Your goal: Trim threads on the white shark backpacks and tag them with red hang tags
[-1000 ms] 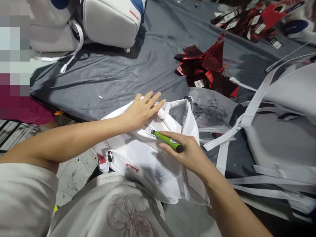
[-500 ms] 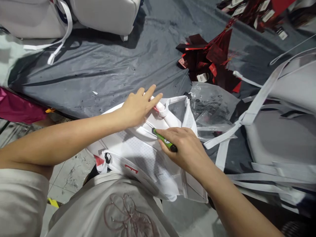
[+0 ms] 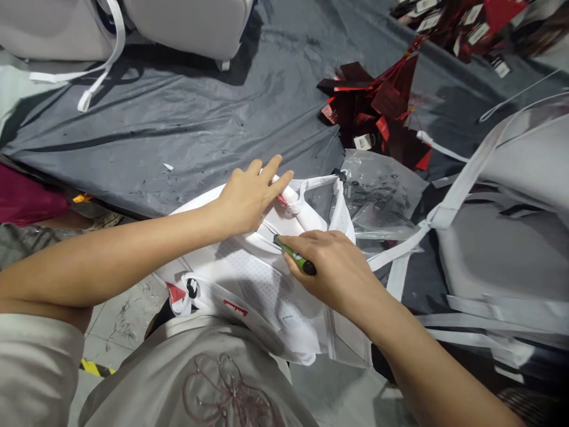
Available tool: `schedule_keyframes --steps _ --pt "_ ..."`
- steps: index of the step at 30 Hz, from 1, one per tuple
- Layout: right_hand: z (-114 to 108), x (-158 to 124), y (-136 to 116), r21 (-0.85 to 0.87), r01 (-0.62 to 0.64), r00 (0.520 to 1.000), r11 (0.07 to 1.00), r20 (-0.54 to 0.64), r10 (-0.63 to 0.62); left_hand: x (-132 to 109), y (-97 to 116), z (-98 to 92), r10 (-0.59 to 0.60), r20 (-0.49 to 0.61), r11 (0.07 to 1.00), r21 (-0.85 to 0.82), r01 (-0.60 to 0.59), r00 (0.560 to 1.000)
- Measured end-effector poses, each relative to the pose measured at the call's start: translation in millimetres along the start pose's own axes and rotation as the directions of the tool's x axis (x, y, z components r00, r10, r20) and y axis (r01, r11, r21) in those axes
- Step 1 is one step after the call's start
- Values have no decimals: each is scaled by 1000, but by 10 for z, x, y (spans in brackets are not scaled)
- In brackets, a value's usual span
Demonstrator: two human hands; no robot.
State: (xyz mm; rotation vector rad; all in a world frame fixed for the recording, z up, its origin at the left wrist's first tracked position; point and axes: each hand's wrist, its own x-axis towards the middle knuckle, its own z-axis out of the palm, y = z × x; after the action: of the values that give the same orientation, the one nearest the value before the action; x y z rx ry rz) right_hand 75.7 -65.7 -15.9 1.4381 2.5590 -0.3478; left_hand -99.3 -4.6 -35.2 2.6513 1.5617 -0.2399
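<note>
A white bag (image 3: 262, 284) with straps, black buckles and a small red label lies at the table's near edge, against my body. My left hand (image 3: 249, 193) rests on its upper part with fingers spread, beside a rolled white handle (image 3: 306, 213). In my right hand (image 3: 333, 261) is a green tool with a black end (image 3: 297, 256), perhaps a cutter or pen. Its tip points up and left at the white fabric, just below my left hand. What the tip touches is too small to make out.
Dark red tags (image 3: 377, 107) lie bunched beyond the bag, with a clear plastic bag (image 3: 382, 190) nearer. Grey-white bags (image 3: 502, 243) with loose straps sit at the right, others (image 3: 186, 26) at the upper left. Magenta cloth (image 3: 31, 196) shows at the left.
The view has shifted slightly. The green tool has tilted a little in my right hand, its tip still at the fabric. My left hand keeps its place on the bag.
</note>
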Motion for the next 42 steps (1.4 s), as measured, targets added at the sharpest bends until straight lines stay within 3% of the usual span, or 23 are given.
schedule_keyframes --steps 16,20,23,27,30,33,35,38,42 --pt "-31 -19 -116 -132 -6 1000 991 -6 5 -7 -19 0 9 -8 998 -56 -9 1000" --pt "-13 -96 -88 -151 -60 998 987 -21 57 -58 -114 -120 51 110 997 -57 -45 993" --pt "127 -101 -59 2 -24 988 1000 -153 24 -139 -201 -173 3 199 997 -71 12 980" --pt "422 69 -125 335 154 931 929 -364 -23 -215 -196 -140 -75 170 996 -44 83 983" --pt "580 185 -207 451 238 886 860 -463 -2 -239 -124 -119 -144 148 989 6 145 978" --pt "641 191 -233 485 255 861 837 -508 32 -257 -121 -119 -161 126 987 31 158 979" --pt "647 158 -218 498 252 856 830 -515 50 -269 -186 -123 -107 137 994 2 108 985" --pt "637 105 -178 512 248 855 822 -514 62 -273 -325 -140 0 176 994 -104 19 984" --pt "637 64 -133 517 235 866 823 -496 65 -259 -423 -176 46 224 971 -238 9 973"
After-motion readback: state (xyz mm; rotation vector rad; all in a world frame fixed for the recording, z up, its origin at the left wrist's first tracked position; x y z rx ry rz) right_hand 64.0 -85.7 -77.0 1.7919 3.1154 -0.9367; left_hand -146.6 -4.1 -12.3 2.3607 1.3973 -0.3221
